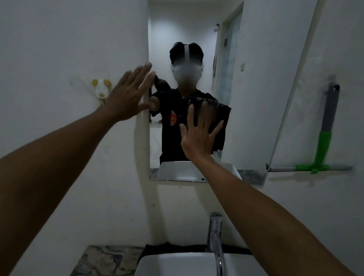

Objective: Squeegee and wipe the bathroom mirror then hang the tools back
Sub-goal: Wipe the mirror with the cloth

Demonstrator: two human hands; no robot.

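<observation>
A frameless mirror (255,76) hangs on the white wall above the sink. My right hand (197,137) presses a dark cloth (215,115) flat against the lower middle of the glass, fingers spread. My left hand (129,94) lies open with fingers together on the mirror's left edge, thumb over the rim. The squeegee (323,144), grey handle with green head and a long blade, hangs on the wall to the right of the mirror, blade down.
A white basin (182,269) and chrome tap (216,240) stand right below my arms. A marbled counter (97,266) lies to the basin's left. A small white and yellow wall hook (100,89) sits left of the mirror. A person's reflection fills the glass.
</observation>
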